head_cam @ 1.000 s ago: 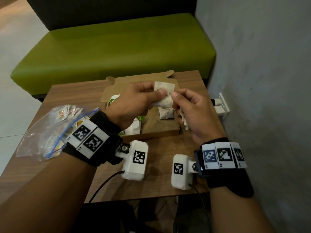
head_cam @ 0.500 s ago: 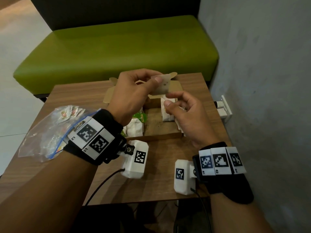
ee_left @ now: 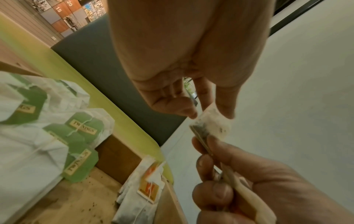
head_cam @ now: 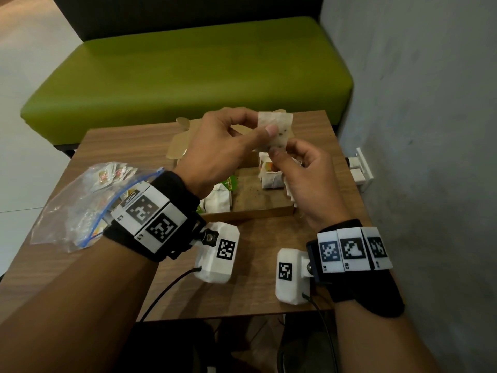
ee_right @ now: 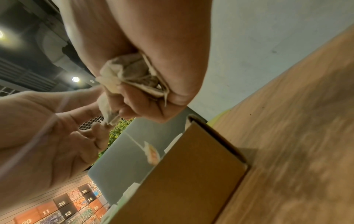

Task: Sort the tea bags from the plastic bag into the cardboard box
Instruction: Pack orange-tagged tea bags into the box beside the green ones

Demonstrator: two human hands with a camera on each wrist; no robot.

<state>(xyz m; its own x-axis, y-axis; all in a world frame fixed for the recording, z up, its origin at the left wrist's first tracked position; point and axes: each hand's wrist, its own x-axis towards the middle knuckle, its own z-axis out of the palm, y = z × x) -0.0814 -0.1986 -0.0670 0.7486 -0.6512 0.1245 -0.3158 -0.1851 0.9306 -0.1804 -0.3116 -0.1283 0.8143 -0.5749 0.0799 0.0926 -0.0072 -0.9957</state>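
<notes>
Pinching is applied at two points on one white paper tea bag with dark specks [head_cam: 277, 131]: the upper part is nipped between thumb and forefinger of the left hand [head_cam: 228, 146], and the lower edge is nipped by the thumb and forefinger of the right hand [head_cam: 306, 181]. The remaining right fingers are curled round further pale tea bags [ee_right: 132, 78] bunched in the palm; how many are held cannot be told.

The pinched bag is held in the air above the far right part of the open brown cardboard box [head_cam: 258, 211], clear of the bags already laid inside: green-tagged ones [ee_left: 82, 128] at the left, an orange-tagged stack [ee_left: 147, 186] at the right.

Risks, as judged:
- Tearing of the thin paper if the two pinches are pulled apart; loose specks already lie on the box floor.
- Dropping of the bunched bags if the right fingers are relaxed during release.
- Snagging of a loose string or tag, which would drag a neighbouring bag.

The long axis of the bag runs roughly upright, tilted slightly, with a broad face turned toward the head camera.

The clear zip-top plastic bag with a blue seal [head_cam: 80, 205] lies on the wooden table [head_cam: 255, 292], well to the left, with sachets inside.
</notes>
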